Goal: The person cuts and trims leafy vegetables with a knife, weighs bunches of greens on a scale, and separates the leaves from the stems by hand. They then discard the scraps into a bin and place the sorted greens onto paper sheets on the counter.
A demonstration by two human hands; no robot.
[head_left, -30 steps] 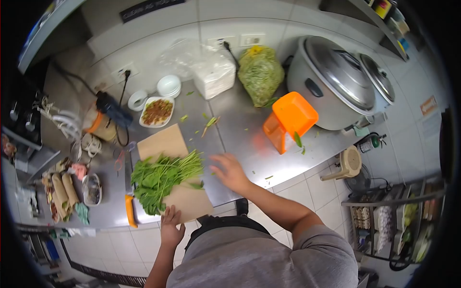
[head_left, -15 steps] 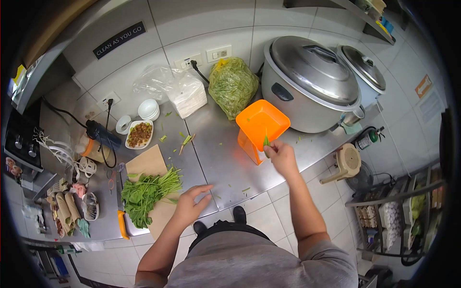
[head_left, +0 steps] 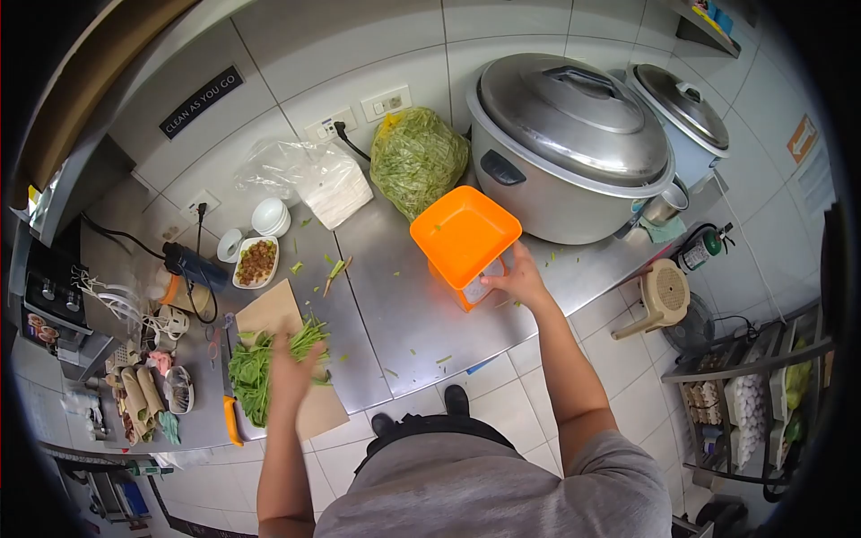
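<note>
My right hand (head_left: 520,277) grips the side of an orange kitchen scale (head_left: 466,300), thumb at its front face and fingers round the right side. On top of the scale sits a square orange tray (head_left: 466,235) with a small green bit in it. My left hand (head_left: 291,368) is blurred by motion over the bunch of leafy greens (head_left: 249,381); whether it touches them I cannot tell. Under the greens lies a brown cutting board (head_left: 321,419). A knife with an orange handle (head_left: 232,421) rests at the board's left edge.
Behind the scale stand a large rice cooker (head_left: 574,143) and a plastic bag of greens (head_left: 419,161). A dish of chopped food (head_left: 256,263), small white bowls (head_left: 270,217) and a stack of white napkins (head_left: 336,199) line the back. Green scraps (head_left: 334,273) dot the steel counter (head_left: 377,296).
My right hand has let go of a green piece over the tray and now grips the scale's side. The left hand has moved left over the greens. The scale's front has turned slightly.
</note>
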